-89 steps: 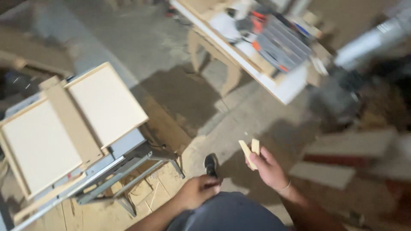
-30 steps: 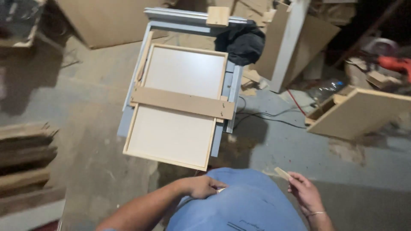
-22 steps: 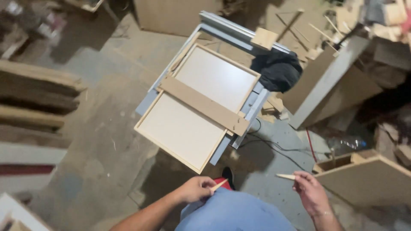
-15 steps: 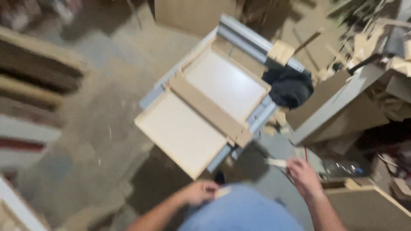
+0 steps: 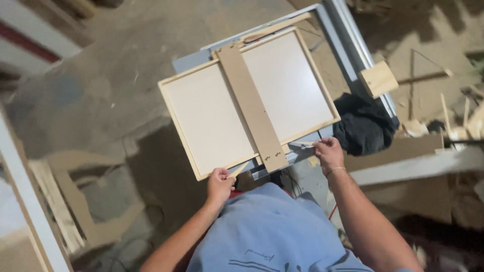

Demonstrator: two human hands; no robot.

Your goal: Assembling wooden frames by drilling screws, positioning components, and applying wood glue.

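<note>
At the near edge of the framed panel (image 5: 242, 100), both hands have now come up to the work, where half a second ago they hung back by the person's waist and the panel lay well ahead; the left hand (image 5: 220, 184) sits just below the frame's near corner, its fingers (image 5: 223, 176) pinching a thin wood sliver (image 5: 238, 170) whose tip points up at the frame's lower rail; the right hand (image 5: 328, 152) is at the frame's right near edge, fingers pressed together on a second small wood strip (image 5: 304, 145) that touches the rail; so the slivers have gone from being carried to being offered to the frame. The panel lies flat on a grey bench (image 5: 348, 45), with a flat wooden brace (image 5: 252, 108) across its middle; just right of it a dark cloth (image 5: 365, 126) is heaped, and a small wood block (image 5: 378, 79) rests on the bench rail; offcuts litter the floor (image 5: 101, 60); nothing lies between either hand and the frame.
</note>
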